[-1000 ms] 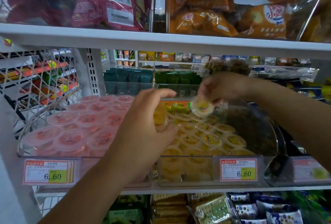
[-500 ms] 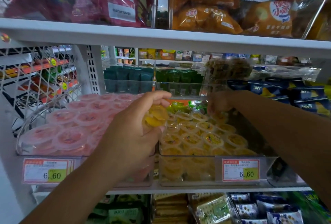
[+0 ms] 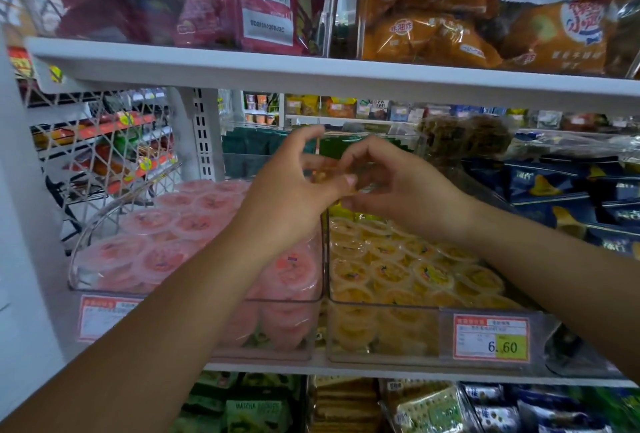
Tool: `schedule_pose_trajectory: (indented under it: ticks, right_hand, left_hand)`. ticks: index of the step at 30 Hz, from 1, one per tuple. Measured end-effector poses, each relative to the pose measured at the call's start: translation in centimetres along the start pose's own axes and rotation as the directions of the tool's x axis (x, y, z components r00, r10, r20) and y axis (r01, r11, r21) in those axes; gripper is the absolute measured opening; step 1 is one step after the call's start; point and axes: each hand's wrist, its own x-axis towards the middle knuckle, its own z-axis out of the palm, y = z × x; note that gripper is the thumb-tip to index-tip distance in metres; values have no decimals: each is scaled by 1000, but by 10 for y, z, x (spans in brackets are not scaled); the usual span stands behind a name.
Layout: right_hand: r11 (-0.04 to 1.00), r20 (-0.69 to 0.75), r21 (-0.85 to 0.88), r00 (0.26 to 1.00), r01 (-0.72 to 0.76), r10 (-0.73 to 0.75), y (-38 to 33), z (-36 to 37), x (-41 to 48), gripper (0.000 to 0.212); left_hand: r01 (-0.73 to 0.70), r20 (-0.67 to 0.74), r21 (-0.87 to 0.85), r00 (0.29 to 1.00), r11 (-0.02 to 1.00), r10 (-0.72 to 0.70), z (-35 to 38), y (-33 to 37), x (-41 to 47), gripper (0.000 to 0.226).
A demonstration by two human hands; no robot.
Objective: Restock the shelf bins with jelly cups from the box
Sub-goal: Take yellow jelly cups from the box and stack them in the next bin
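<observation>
Head view.
Yellow bin (image 3: 381, 339): clear, packed with yellow cups (image 3: 426, 273); price tag (image 3: 491, 337) on front.
Pink bin (image 3: 277, 346): just left of yellow bin, full.
Cup (image 3: 323, 174): above yellow bin's back left corner, blurred.
Left hand (image 3: 294, 200): thumb and fingers pinching cup.
Right hand (image 3: 398, 186): fingers curled against same cup; grip unclear.

You hold one blurred yellow jelly cup (image 3: 327, 176) between your left hand (image 3: 294, 193) and right hand (image 3: 401, 186) above the back of the clear right bin (image 3: 346, 305), which is packed with sealed yellow cups (image 3: 429, 273) lying lid-up, while the left bin (image 3: 90, 224) touching its left side is filled with pink cups (image 3: 162, 259).
</observation>
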Motion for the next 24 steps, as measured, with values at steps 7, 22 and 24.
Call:
schedule_pose_trajectory:
  ticks: [7,22,24]
  right_hand:
    - [877,-96,-227,906,-424,413,75,-22,45,22]
    - [779,61,-458,859,-428,508,157,23,77,24]
    - [769,88,-496,857,-404,507,149,16,76,36]
  left_hand:
    - [-310,405,661,914,683,23,-17,-18,-13,64]
    - [-298,477,684,873,666,-98,-20,-28,-12,69]
    - [-302,476,685,874,663,-94,-20,-28,-11,68]
